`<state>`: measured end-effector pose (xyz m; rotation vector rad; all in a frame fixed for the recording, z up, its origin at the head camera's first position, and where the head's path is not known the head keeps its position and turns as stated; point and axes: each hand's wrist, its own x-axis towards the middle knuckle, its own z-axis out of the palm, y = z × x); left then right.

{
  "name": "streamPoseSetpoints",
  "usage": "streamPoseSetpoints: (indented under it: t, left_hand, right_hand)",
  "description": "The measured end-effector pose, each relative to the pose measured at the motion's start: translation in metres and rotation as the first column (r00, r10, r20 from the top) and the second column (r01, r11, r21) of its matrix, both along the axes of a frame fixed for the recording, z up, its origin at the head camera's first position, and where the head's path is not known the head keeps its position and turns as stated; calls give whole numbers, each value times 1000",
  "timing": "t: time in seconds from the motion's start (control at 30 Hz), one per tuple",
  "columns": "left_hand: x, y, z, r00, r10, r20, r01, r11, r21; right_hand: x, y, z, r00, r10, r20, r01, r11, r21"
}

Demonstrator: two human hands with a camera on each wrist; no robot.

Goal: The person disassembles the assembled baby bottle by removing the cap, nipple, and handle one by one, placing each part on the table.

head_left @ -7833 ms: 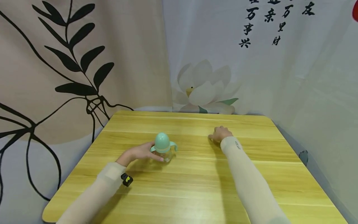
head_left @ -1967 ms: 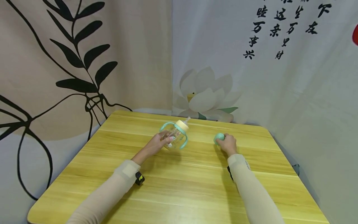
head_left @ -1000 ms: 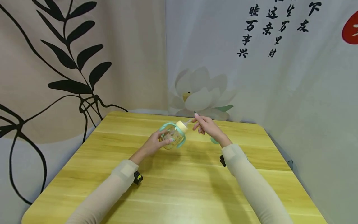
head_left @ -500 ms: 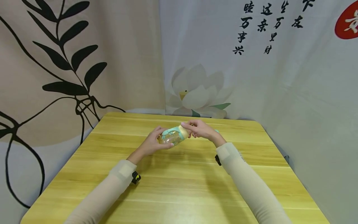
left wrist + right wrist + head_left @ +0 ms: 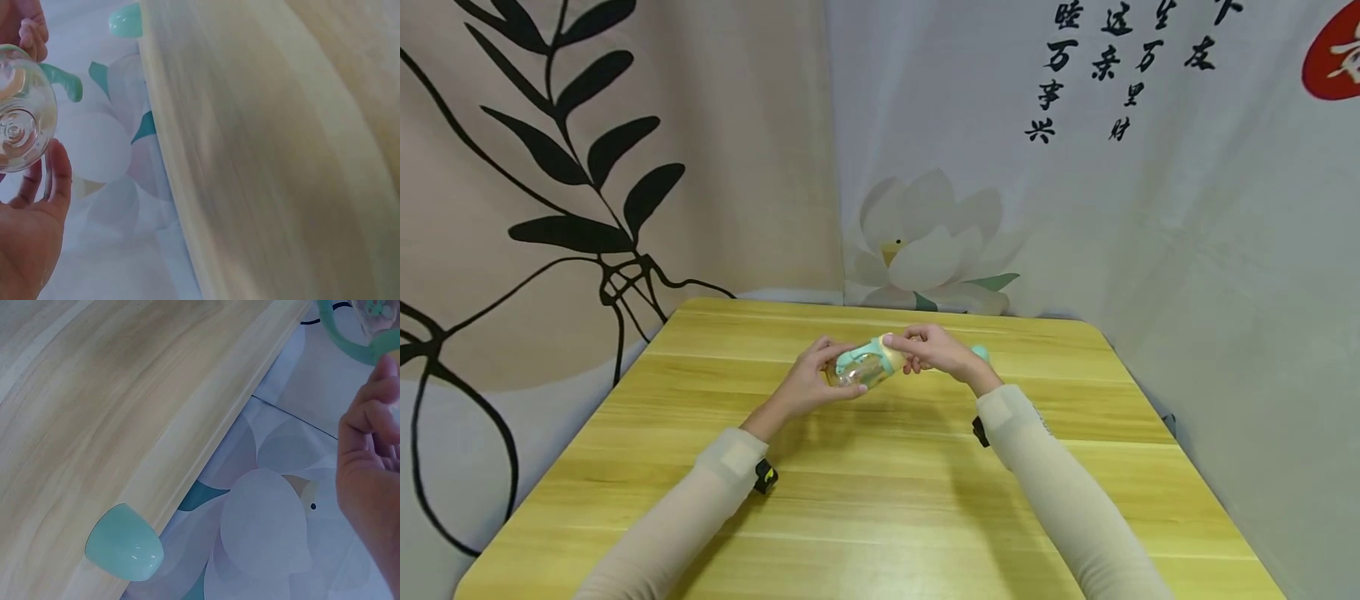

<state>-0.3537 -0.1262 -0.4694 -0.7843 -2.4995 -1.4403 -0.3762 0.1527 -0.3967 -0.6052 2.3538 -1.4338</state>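
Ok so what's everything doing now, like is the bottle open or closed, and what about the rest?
Bottle: tilted, held above the table, dome cover off; can't tell if there's liquid inside.
Cream collar: on the bottle.
Teal handles: attached to the bottle.
Dome cover: off, resting on the table.
Left hand: gripping the bottle.
Right hand: pinching the cream collar.
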Motion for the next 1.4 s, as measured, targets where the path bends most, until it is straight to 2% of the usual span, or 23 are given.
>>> streamPoseSetpoints:
  t: [0.13,0.43,0.53,0.63,0.73,0.83,0.93,1.1,1.3,1.4]
  left_hand:
    - [1,-2,2,1000,15,27,-15,1000,-3]
    - [0,-1,7,999,-9,42,9,1000,-14]
    - [-1,-2,6,997,-24,70,24,1000,2]
    - [-2,-5,4,988,-77,131,72,997,40]
    - [-2,-7,4,967,-169,191,151,983,105]
    - [-2,-9,5,946,-248,209,216,963,163]
    - [-2,-9,6,931,-295,214,253,946,201]
    - [1,-8,6,926,-311,216,264,939,222]
    - [0,-6,2,926,-313,211,266,938,223]
    - [-2,-5,4,932,-302,199,260,942,213]
  right_hand:
    - [0,-2,0,1000,4,14,-4,1000,-26]
    - [3,0,-2,1000,5,-17,-6,999,-49]
    - [2,1,-3,999,16,-32,-18,998,-54]
    - [2,3,-1,998,46,-52,-49,998,-48]
    - [4,5,6,992,96,-76,-98,995,-24]
    - [6,7,14,986,141,-84,-142,990,-3]
    - [6,9,19,979,188,-79,-190,982,-13]
    - [5,10,18,967,247,-63,-250,968,-28]
    - [5,12,14,964,259,-52,-261,965,-34]
    - [5,13,16,964,260,-52,-262,965,-28]
